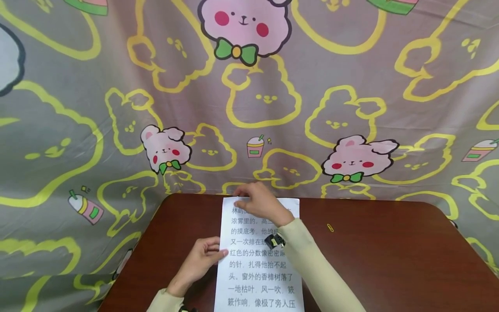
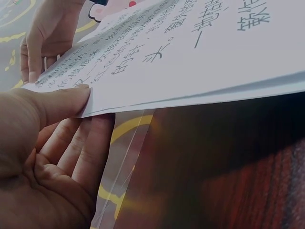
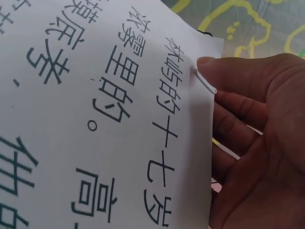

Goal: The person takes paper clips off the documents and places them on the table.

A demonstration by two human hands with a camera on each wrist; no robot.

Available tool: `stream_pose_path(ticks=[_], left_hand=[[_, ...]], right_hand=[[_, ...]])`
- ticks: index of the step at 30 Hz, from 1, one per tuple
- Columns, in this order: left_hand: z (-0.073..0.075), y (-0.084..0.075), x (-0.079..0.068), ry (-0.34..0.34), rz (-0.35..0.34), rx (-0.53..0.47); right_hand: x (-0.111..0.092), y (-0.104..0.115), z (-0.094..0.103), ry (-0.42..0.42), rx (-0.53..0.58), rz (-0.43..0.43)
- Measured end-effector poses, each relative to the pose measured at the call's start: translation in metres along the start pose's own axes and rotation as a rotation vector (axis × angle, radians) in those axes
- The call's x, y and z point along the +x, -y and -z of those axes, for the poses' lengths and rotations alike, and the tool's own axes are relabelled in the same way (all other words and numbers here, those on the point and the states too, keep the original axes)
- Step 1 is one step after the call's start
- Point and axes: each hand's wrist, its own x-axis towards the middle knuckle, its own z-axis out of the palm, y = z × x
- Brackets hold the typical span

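White printed sheets of paper [image 1: 257, 277], covered in large dark Chinese characters, are held up lengthwise at the table's middle. At their left edge, my left hand [image 1: 200, 260] pinches them, thumb [image 2: 64, 101] on the printed face and fingers underneath. My right hand [image 1: 261, 201] is at the top edge near the left corner. In the right wrist view, a pale paper clip [image 3: 206, 82] sits over that edge beside the first line of print. The right thumb [image 3: 228, 71] presses at the clip's end, with the other fingers behind the paper.
A yellow paper clip [image 1: 330, 227] lies on the dark reddish-brown table [image 1: 374, 260], right of the sheets. Behind the table hangs a grey curtain [image 1: 210, 112] with yellow outlines and pink cartoon animals. Layered page edges show in the left wrist view.
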Motion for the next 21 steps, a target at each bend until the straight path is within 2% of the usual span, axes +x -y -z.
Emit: stream_pose_path(ticks=[12, 21], left_hand=[[-0.0006, -0.0004, 0.0013, 0.010, -0.004, -0.001], [-0.0012, 0.0008, 0.0000, 0.018, -0.001, -0.011]], right_hand=[[0.0012, -0.0014, -0.0008, -0.027, 0.007, -0.006], [-0.0007, -0.0045, 0.0023, 0.032, 0.008, 0.001]])
